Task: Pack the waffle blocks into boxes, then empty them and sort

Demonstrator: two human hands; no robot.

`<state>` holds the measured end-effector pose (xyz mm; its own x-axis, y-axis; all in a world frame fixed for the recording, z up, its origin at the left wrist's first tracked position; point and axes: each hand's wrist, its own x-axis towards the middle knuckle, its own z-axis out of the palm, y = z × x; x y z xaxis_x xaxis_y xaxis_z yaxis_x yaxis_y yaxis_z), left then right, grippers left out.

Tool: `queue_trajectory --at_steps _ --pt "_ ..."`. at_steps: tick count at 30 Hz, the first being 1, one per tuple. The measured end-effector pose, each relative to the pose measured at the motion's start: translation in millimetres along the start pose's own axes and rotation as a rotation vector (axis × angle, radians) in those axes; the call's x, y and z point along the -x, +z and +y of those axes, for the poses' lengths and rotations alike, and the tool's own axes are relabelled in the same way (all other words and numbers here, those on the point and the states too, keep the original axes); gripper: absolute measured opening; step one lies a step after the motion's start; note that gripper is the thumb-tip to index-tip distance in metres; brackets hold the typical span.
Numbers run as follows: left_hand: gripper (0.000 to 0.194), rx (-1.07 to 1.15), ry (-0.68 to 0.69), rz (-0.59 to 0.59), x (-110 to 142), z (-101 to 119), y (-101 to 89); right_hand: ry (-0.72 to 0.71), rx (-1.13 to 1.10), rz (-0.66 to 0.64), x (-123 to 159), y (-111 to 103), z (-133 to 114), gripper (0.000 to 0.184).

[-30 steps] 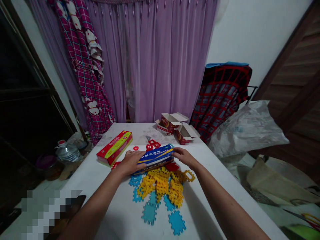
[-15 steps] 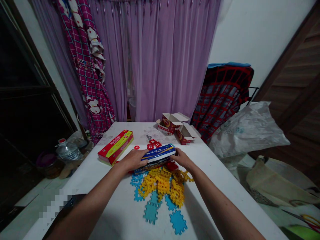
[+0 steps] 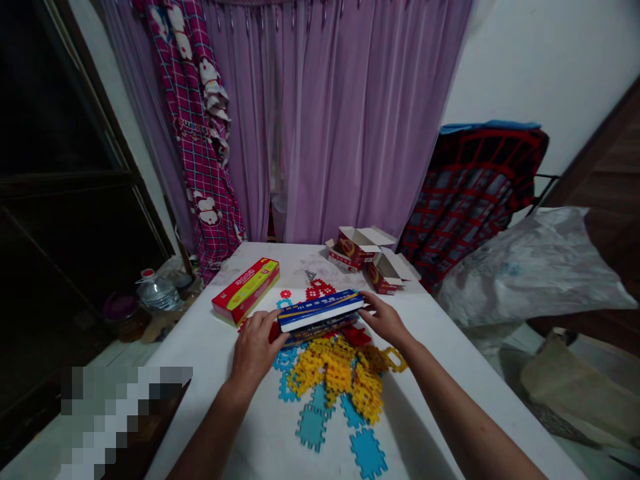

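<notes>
A flat blue box [image 3: 320,307] with a white long side lies over a second dark patterned box [image 3: 320,328], slightly tilted. My left hand [image 3: 254,343] grips at the left end, its thumb along the near edge and fingers at the far side. At the opposite end, my right hand [image 3: 384,319] holds the blue box's corner between thumb and fingers. Just in front lies a pile of yellow interlocking plastic pieces [image 3: 337,370]. Blue notched plastic pieces [image 3: 369,453] and a teal one [image 3: 312,427] stick out nearer me. Red plastic pieces [image 3: 320,289] show behind the boxes.
On the white table [image 3: 425,400], a red and yellow long box [image 3: 246,291] lies to the left. Opened dark red cartons [image 3: 353,250] stand at the back right. A plastic bag [image 3: 535,267] hangs beyond the right edge; a large bottle [image 3: 159,291] is beyond the left.
My left hand has slid back from the blue box's top to its left end, and more of the box shows. My right hand stays at the right end. The view has shifted slightly left.
</notes>
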<state>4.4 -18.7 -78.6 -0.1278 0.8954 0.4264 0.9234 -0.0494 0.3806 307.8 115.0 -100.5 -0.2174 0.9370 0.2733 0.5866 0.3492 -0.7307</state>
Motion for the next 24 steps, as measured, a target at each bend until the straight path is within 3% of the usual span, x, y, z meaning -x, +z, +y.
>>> queue_trajectory --at_steps 4,9,12,15,18,21,24 --pt "0.029 0.115 -0.003 0.065 3.3 -4.9 12.5 -0.063 0.104 0.040 0.1 -3.8 1.3 0.042" --pt "0.024 0.337 -0.108 0.115 -24.1 -6.0 15.0 -0.109 -0.004 0.031 -19.5 -12.3 -3.2 0.037" --pt "0.024 0.429 -0.247 0.158 -40.4 -0.8 18.2 -0.054 -0.052 0.044 -41.5 -9.6 -12.1 0.039" --pt "0.026 0.498 -0.352 0.279 -44.1 5.1 27.5 0.014 -0.002 0.064 -61.6 -1.8 -20.5 0.040" --pt "0.028 0.510 -0.273 0.348 -39.2 6.5 37.7 0.086 0.064 0.116 -76.0 7.7 -23.9 0.039" --pt "0.030 0.348 -0.105 0.194 -36.1 2.2 43.1 0.165 0.117 0.161 -84.4 17.6 -23.2 0.032" --pt "0.039 0.174 -0.052 -0.020 -37.8 -5.0 43.0 0.203 0.145 0.165 -85.3 26.2 -20.2 0.026"
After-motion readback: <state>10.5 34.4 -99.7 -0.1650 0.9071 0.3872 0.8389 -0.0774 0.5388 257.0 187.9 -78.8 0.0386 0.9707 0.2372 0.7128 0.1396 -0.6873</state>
